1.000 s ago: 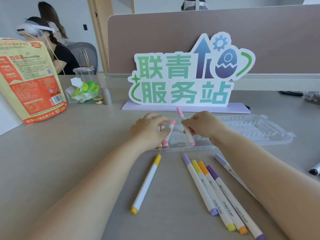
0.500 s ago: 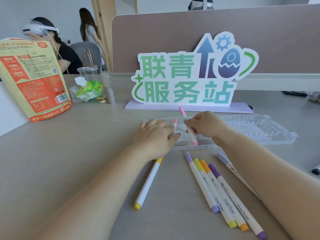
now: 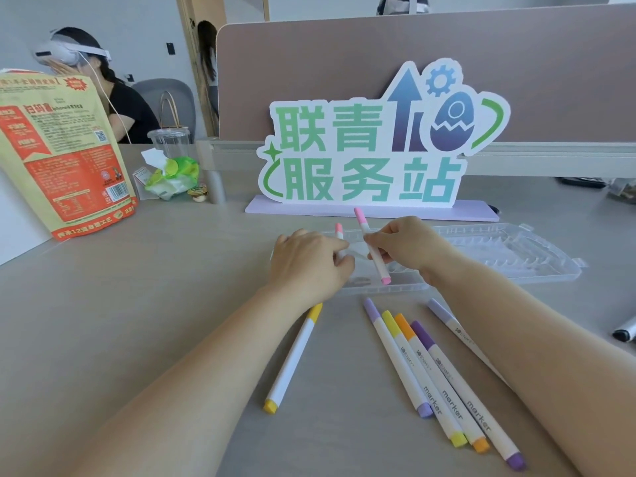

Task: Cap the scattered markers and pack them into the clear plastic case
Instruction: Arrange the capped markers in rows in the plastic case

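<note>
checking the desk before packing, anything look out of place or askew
Nothing spilled or damaged. The lone yellow marker slants the opposite way to the fanned group, and a black-tipped marker lies far off to the right.

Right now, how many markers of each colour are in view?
Pink markers: 2
Yellow markers: 2
Lilac markers: 2
Orange marker: 1
Purple marker: 1
Black marker: 1
Total: 9

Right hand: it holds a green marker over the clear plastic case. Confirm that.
Wrong colour. The head view shows the right hand holding a pink marker, not a green one, over the clear plastic case.
</note>
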{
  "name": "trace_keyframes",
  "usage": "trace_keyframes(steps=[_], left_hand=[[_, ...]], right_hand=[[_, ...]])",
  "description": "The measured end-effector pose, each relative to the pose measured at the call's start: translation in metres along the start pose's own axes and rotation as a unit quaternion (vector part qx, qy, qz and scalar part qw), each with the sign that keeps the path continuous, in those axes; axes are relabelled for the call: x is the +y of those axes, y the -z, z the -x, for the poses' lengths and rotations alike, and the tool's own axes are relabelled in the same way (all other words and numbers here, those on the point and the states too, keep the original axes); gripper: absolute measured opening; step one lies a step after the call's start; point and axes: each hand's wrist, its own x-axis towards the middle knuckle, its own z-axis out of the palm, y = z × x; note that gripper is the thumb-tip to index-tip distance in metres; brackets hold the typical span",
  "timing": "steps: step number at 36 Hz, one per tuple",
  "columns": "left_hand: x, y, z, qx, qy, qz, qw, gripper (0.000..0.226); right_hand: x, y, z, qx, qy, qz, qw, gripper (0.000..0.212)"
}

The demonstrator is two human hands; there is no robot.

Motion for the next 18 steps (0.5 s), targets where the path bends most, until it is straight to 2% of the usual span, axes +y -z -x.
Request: trace_keyframes(steps=[3,9,18], left_hand=[[-0.002,0.003,0.002,0.0,0.008,-0.009,1.0,0.032],[-0.006,0.0,0.003,-0.073,0.011,0.003,0.997,0.034],[-0.014,0.0,0.003,-0.094,0.008,0.039,0.995,0.037]], right_hand=[[0.0,-0.001,0.0,-0.002,0.001,0.005,1.0,0.031],[0.001,-0.001,0.001,-0.003,-0.002,0.001,1.0,0.032],[0.001,-0.001,0.003,0.003,0.001,0.004,1.0,0.03]])
